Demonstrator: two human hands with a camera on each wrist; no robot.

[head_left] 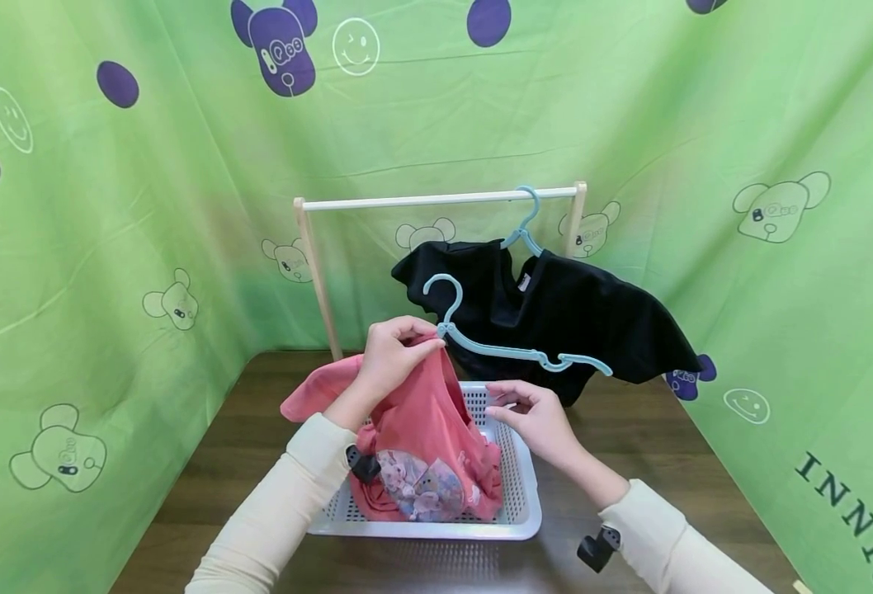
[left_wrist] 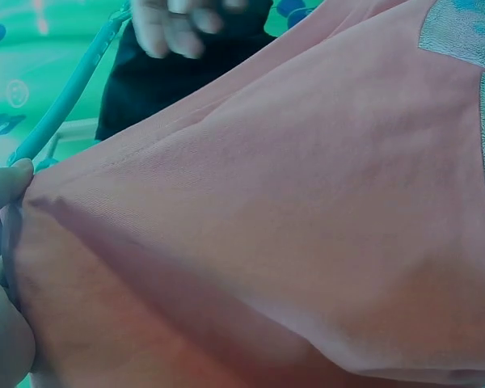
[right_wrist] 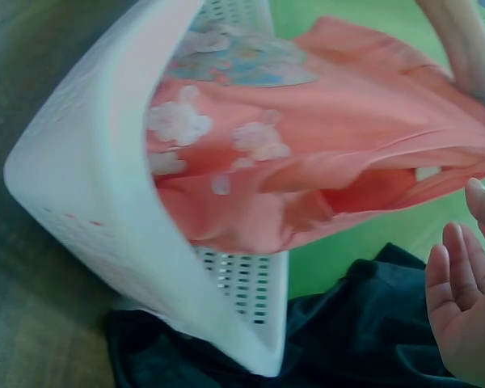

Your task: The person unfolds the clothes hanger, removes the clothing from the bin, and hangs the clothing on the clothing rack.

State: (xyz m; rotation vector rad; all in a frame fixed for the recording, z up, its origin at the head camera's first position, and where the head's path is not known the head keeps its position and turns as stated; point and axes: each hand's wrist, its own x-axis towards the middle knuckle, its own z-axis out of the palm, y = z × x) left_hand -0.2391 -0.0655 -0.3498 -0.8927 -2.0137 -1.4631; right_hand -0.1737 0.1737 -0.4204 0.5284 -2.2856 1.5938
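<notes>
My left hand (head_left: 395, 359) pinches a pink shirt (head_left: 422, 396) near its neckline, lifting that part above the white basket. A light blue hanger (head_left: 511, 352) goes with it: one arm is hidden behind the cloth at my fingers, while the hook and the other arm stick out to the right. Lower down, the shirt with its printed patch (head_left: 422, 487) lies bunched in the basket (head_left: 529, 503). My right hand (head_left: 536, 417) is held over the basket's right side with fingers loosely bent and nothing in them. In the right wrist view the shirt's neck opening (right_wrist: 372, 190) gapes beside that hand.
Behind the basket stands a rack with a white rail (head_left: 407, 200) and wooden posts. A black shirt (head_left: 555, 313) hangs there on another blue hanger (head_left: 529, 219), close behind my right hand. A green printed curtain (head_left: 147, 247) surrounds the brown table (head_left: 206, 470).
</notes>
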